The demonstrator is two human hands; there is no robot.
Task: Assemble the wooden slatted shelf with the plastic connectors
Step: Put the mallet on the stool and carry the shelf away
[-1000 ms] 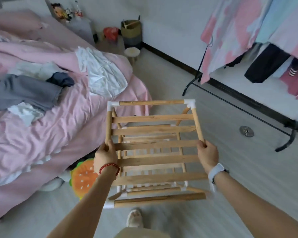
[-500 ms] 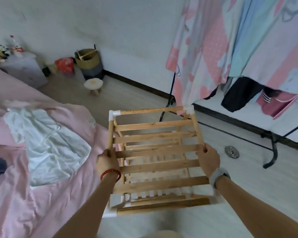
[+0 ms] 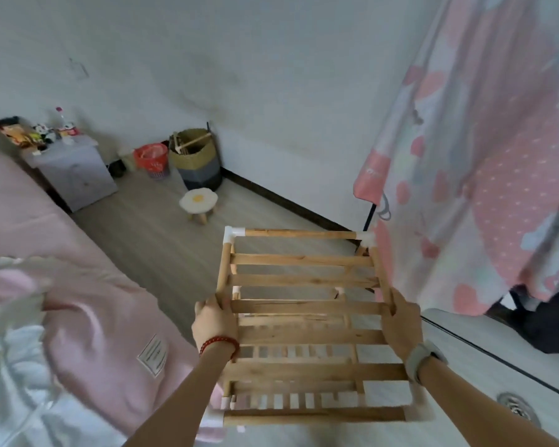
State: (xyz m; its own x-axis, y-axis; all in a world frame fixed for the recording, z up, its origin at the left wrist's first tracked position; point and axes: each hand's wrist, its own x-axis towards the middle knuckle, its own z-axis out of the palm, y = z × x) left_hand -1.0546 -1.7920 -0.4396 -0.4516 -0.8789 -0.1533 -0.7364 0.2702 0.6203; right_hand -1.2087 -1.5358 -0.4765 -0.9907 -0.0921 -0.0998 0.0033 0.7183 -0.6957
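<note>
head: worn on the person's head, facing forward and down, close over the shelf (image 3: 307, 304), wide-angle.

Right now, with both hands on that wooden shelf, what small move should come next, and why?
Probably lower the shelf onto the bare floor ahead. The left hand and the right hand each grip a side rail and carry it in the air. White connectors already cap the far corners and the slats look complete, so it seems ready to stand.
</note>
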